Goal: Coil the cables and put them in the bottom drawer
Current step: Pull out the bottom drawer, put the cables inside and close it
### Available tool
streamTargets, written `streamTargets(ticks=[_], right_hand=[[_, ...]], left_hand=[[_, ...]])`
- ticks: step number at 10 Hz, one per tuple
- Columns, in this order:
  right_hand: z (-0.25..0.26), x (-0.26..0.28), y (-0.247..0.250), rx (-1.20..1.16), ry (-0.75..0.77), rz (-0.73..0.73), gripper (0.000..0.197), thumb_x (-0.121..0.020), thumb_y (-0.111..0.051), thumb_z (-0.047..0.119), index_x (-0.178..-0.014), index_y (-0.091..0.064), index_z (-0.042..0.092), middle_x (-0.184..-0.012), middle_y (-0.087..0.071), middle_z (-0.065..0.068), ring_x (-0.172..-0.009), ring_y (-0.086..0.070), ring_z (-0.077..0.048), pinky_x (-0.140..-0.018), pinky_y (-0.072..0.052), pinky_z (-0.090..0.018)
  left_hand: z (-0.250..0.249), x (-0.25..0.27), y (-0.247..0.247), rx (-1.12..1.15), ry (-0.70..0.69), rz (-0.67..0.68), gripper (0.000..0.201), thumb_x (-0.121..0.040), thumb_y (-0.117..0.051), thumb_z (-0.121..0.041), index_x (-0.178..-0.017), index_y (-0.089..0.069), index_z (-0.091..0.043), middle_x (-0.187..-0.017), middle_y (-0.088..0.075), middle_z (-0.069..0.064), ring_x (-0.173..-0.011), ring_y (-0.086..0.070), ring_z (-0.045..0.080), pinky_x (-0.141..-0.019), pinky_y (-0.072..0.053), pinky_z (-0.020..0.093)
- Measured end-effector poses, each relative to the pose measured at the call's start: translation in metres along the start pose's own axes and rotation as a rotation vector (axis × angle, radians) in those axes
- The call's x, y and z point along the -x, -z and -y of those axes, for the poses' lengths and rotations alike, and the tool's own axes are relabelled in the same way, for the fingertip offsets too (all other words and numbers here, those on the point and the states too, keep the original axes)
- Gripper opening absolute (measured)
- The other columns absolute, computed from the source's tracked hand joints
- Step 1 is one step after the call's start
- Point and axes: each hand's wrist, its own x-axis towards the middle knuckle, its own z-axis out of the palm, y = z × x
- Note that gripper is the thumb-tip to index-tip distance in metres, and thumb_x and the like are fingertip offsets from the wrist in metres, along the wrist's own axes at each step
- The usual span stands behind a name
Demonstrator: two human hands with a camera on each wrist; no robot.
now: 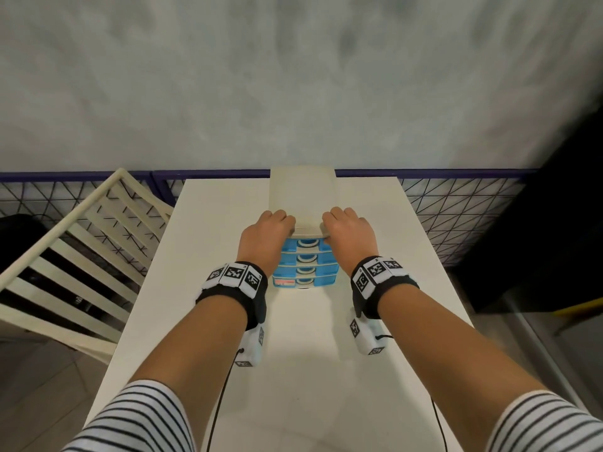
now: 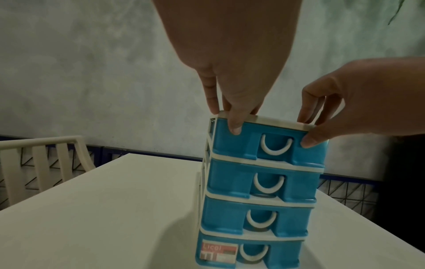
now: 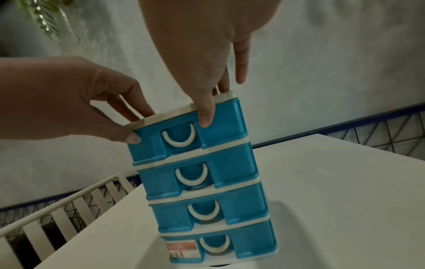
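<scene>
On the left of the white table (image 1: 202, 288), beyond its edge, a cream slatted chair (image 1: 81, 243) stands tilted against a dark wire-mesh fence (image 1: 456, 203) that runs along the foot of the grey wall. At the table's middle stands a small drawer unit (image 1: 303, 203) with a cream frame and four blue drawers, each with a white curved handle, all pushed in. The left hand (image 1: 266, 234) grips the unit's top left front corner, fingers curled over the cream top and the thumb (image 2: 235, 125) pressed on the top drawer's (image 2: 269, 143) blue face. The bottom drawer (image 2: 250, 254), closed, bears a label on its left side. The right hand (image 1: 349, 231) grips the top right front corner the same way, its thumb (image 3: 205, 116) on the top drawer's face just right of the handle. Both wrists wear black bands with square printed markers. No cable to be coiled shows in any view.
</scene>
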Motion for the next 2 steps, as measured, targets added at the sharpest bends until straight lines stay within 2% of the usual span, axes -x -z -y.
streamTargets(ticks=[1, 2], right_hand=[[0.003, 0.000, 0.006, 0.011, -0.013, 0.040, 0.020, -0.085, -0.062, 0.007, -0.104, -0.057, 0.012, -0.105, -0.060, -0.006, -0.096, -0.056, -0.025, -0.071, -0.041, -0.033], [-0.001, 0.010, 0.017, -0.042, -0.021, 0.101, 0.028, -0.088, -0.060, 0.020, -0.115, -0.053, 0.015, -0.117, -0.055, -0.006, -0.105, -0.053, -0.025, -0.082, -0.043, -0.036]], left_hand=[[0.000, -0.002, 0.006, 0.058, 0.028, 0.052, 0.024, -0.084, -0.053, 0.000, -0.103, -0.058, -0.014, -0.106, -0.057, 0.005, -0.099, -0.054, 0.027, -0.066, -0.052, 0.039], [0.000, 0.009, 0.014, 0.193, 0.069, 0.096, 0.039, -0.086, -0.056, -0.011, -0.124, -0.053, -0.019, -0.133, -0.052, 0.002, -0.120, -0.051, 0.025, -0.090, -0.051, 0.040]])
